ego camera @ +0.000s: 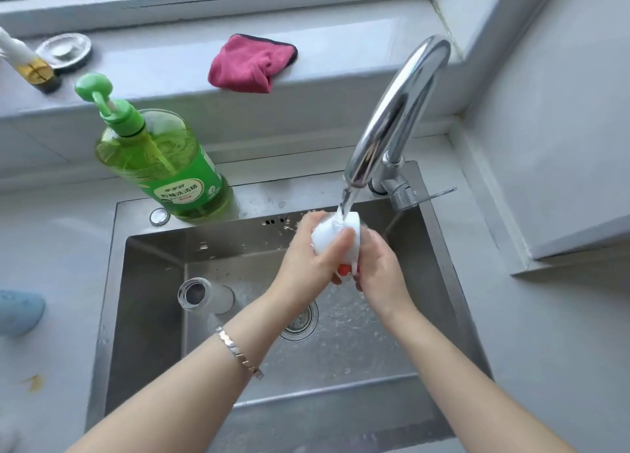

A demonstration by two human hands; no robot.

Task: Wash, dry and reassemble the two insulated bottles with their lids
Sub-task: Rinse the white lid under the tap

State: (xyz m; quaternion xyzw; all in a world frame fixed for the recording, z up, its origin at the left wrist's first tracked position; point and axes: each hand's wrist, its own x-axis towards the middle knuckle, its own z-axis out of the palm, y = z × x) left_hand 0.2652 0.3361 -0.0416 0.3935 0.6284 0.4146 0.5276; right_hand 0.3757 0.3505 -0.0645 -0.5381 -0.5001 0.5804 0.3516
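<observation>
We are holding the white lid [335,231] under the stream [344,203] that is falling from the tap [399,111], just right of the frame's centre and above the sink [153,282]. Both hands are curling round it. The left hand [306,258] is wrapping it from the picture's left with the thumb lying across its front. The right hand [378,272] is cupping it from the right and from beneath. A small red part is showing at its lower end, between the two hands; we cannot tell what it is.

We are judging the lid to be light, stiff and hollow, and slick now that water is sheeting over it. A grip round its side wall, with a thumb across as a stop, looks safer than a pinch at the rim.

One insulated bottle [204,294] is lying on its side in the basin at centre left, its open mouth turning up toward us, well apart from both hands and left of the left forearm. It is likely heavier, rigid and smooth when wet, so we would be taking it round the barrel just below the mouth. We are not making out a second bottle.
</observation>
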